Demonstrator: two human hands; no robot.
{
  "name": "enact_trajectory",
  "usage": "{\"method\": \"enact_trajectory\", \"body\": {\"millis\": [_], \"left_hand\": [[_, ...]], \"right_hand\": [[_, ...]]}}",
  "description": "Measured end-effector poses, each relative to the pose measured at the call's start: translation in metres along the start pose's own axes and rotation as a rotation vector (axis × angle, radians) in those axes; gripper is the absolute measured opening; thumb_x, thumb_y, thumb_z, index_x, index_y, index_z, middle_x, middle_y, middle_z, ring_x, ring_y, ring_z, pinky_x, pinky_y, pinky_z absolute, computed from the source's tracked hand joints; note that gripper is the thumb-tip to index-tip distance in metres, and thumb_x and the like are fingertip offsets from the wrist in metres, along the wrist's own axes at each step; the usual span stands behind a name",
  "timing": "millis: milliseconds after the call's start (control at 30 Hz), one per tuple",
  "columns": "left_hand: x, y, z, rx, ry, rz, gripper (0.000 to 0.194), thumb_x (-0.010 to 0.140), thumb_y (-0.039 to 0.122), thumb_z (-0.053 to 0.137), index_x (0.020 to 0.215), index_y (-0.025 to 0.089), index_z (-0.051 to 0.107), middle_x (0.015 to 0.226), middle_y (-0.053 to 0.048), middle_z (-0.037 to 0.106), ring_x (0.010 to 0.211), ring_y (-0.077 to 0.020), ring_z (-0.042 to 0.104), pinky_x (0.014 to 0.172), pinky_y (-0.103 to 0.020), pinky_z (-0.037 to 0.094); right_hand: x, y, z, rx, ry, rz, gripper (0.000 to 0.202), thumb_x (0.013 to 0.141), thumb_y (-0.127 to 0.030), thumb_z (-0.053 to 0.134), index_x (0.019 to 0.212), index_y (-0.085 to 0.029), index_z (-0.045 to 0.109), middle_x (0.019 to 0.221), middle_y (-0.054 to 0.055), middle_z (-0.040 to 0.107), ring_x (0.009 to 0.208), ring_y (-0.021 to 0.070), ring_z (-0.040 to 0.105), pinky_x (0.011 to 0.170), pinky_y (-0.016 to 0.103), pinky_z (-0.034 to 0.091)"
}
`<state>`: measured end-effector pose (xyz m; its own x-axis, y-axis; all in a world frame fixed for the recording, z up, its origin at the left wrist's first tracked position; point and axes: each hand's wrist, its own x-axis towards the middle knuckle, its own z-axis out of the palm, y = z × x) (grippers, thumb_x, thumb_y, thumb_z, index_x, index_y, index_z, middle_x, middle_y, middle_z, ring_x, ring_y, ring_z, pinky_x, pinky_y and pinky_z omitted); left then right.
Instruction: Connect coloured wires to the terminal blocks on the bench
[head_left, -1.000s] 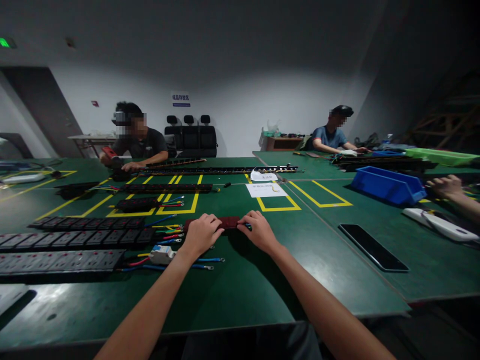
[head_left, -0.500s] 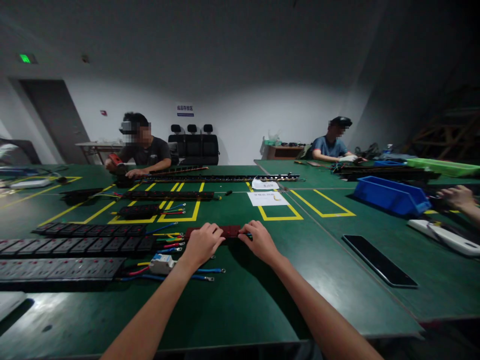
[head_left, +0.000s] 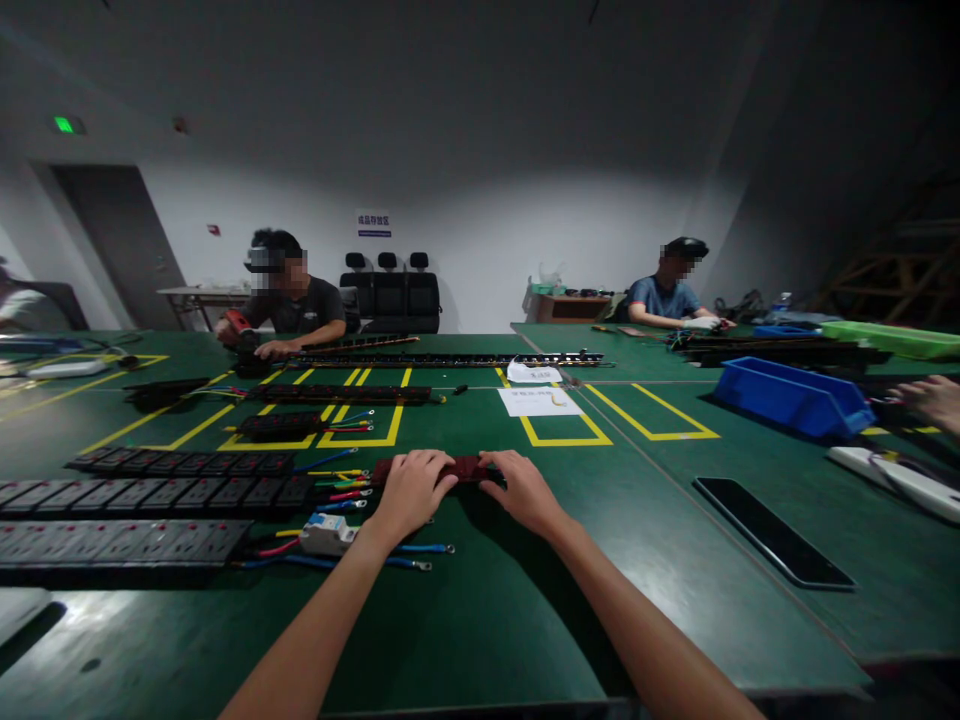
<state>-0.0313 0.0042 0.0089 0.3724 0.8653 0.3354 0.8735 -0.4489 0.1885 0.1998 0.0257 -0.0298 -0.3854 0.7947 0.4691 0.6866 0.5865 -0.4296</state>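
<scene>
A short dark red strip, perhaps a row of sockets, lies crosswise on the green table in front of me. My left hand curls over its left part, fingers bent around the far side. At its right end, my right hand grips it between thumb and fingers. Much of the strip is hidden under both hands. Left of my left hand are coloured wires with ring terminals and a white-and-blue circuit breaker. Black socket strips lie in rows further left.
A phone lies to the right, with a blue bin and a white power strip beyond. Paper sheets and long black strips lie ahead. Two people sit across the table; another person's hand shows at far right.
My right fingers have shifted from a pinch at the strip's right end to lying over its top. My left fingers have spread slightly along it. The view has shifted a little.
</scene>
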Motion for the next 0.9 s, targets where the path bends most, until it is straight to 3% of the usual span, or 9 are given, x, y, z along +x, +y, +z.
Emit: {"method": "enact_trajectory", "body": {"millis": [300,567,900], "left_hand": [[-0.001,-0.002,0.003,-0.015,0.021,0.003,0.025,0.098,0.037,0.060,0.120,0.025,0.066,0.128,-0.006,0.068,0.119,-0.0257,0.060,0.101,-0.043,0.043],[-0.006,-0.009,-0.008,0.046,-0.066,0.024,0.032,0.094,0.023,0.064,0.126,0.027,0.065,0.137,-0.007,0.065,0.129,-0.0267,0.058,0.108,-0.046,0.042],[-0.004,-0.012,-0.007,0.045,-0.128,-0.005,0.032,0.097,0.024,0.061,0.129,0.028,0.066,0.141,-0.009,0.061,0.132,-0.0271,0.055,0.108,-0.046,0.042]], "right_hand": [[0.000,-0.006,-0.002,-0.028,0.007,-0.018,0.024,0.088,-0.017,0.070,0.111,-0.023,0.065,0.124,0.009,0.070,0.111,0.0260,0.063,0.096,0.043,0.049],[0.000,-0.002,0.002,0.044,0.044,-0.030,0.015,0.089,-0.018,0.069,0.103,-0.023,0.066,0.123,0.009,0.070,0.111,0.0251,0.063,0.098,0.043,0.050],[0.000,0.002,0.007,0.042,0.046,-0.005,0.015,0.091,-0.020,0.067,0.105,-0.024,0.067,0.124,0.008,0.070,0.111,0.0259,0.064,0.099,0.045,0.050]]}}
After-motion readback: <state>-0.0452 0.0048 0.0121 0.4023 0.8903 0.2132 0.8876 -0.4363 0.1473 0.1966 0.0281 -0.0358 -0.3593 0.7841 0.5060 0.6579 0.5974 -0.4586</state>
